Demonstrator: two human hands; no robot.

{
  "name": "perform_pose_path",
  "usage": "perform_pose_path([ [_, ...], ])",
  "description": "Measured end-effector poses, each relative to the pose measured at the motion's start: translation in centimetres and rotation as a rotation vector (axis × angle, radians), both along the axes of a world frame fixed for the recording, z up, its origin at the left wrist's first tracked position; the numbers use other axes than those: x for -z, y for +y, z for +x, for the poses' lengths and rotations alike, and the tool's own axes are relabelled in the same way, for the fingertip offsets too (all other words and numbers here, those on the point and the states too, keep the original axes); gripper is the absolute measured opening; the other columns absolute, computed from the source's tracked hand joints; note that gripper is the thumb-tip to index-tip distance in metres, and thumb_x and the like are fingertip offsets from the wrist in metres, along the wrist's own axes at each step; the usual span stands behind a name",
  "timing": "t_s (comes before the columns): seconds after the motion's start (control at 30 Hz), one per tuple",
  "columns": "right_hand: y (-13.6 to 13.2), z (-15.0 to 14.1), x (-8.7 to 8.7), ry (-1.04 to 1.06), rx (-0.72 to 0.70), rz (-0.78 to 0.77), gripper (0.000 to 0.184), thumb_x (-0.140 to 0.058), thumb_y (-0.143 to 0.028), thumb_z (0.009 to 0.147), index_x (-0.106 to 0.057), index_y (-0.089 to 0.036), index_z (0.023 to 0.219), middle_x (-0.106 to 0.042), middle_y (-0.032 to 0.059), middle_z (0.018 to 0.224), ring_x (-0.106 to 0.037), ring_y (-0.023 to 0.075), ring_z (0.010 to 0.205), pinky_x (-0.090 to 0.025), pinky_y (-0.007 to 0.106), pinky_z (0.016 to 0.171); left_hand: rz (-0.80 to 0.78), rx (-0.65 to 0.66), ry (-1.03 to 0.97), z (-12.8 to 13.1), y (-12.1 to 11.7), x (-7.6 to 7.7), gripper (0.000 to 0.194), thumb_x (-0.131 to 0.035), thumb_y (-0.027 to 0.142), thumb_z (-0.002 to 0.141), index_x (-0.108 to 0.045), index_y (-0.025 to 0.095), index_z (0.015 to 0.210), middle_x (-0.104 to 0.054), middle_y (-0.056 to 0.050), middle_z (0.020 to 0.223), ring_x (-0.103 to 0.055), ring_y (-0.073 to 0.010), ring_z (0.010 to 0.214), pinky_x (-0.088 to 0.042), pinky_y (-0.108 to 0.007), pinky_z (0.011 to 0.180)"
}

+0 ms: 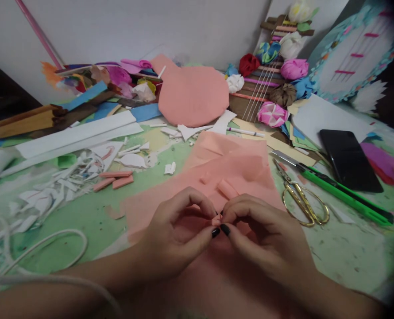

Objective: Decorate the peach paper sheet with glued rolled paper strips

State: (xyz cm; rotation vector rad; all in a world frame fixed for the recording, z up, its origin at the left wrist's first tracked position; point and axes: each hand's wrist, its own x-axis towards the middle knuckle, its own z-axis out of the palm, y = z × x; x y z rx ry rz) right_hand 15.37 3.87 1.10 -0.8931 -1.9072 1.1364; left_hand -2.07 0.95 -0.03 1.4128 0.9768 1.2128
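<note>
Between the fingertips of both my hands is a small piece of salmon-pink crepe paper [217, 219]. My left hand [180, 226] pinches its left side with thumb and forefinger. From the right, my right hand [266, 230] pinches the same piece, and the two thumbs nearly touch. Under the hands spreads a large creased sheet of pink crepe paper [237, 159]. A small rolled pink strip [227, 189] lies on that sheet just beyond my fingers. Several short pink wrapped pieces [122, 181] lie to the left.
At the back leans a pink guitar-shaped cutout [193, 95] beside a brown paper guitar [246, 99] with paper flowers. On the right are gold-handled scissors [305, 204], a green utility knife [346, 192] and a black phone [349, 159]. White paper scraps [60, 190] and a white cable [84, 241] lie left.
</note>
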Motion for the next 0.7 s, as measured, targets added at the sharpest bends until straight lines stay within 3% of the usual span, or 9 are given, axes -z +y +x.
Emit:
perform_pose_path([
  [0.13,-0.1,0.0,0.1,-0.008,-0.005,0.0,0.011,-0.056,-0.007,0.078,-0.061,-0.016,0.078,-0.061,-0.0005,0.075,-0.058,0.0086,0.069,-0.047,0.02,0.062,0.061,-0.01,0.083,-0.2,0.0,-0.2,0.01,-0.06,0.006,0.08,-0.058,0.016,0.08,-0.06,-0.001,0.08,-0.06,-0.0108,0.079,-0.051,-0.022,0.076],
  [0.43,-0.3,0.3,0.3,-0.008,-0.052,0.007,0.013,-0.054,-0.007,0.081,-0.059,-0.018,0.083,-0.062,0.0022,0.082,-0.059,0.0129,0.077,-0.049,0.027,0.07,-0.267,0.035,-0.176,-0.5,0.0,-0.7,0.01,-0.064,0.016,0.08,-0.058,0.016,0.088,-0.06,-0.001,0.084,-0.062,-0.011,0.079,-0.051,-0.02,0.072],
  [0.57,-0.2,0.3,0.1,0.001,-0.078,0.083,0.015,-0.055,-0.004,0.079,-0.06,-0.017,0.083,-0.062,0.0029,0.084,-0.059,0.0128,0.08,-0.049,0.027,0.074,-0.334,0.108,-0.054,-1.1,0.9,-0.9,0.003,-0.065,0.016,0.078,-0.065,0.014,0.08,-0.066,-0.002,0.077,-0.064,-0.0132,0.075,-0.052,-0.022,0.072],
  [0.7,-0.2,0.3,0.0,0.001,-0.081,0.121,0.017,-0.056,-0.002,0.079,-0.062,-0.016,0.085,-0.062,0.0034,0.086,-0.059,0.0119,0.082,-0.049,0.026,0.075,-0.3,0.223,0.118,-2.0,1.8,-1.3,0.008,-0.064,0.017,0.079,-0.071,0.014,0.08,-0.071,-0.006,0.082,-0.066,-0.0166,0.081,-0.051,-0.026,0.077],
])
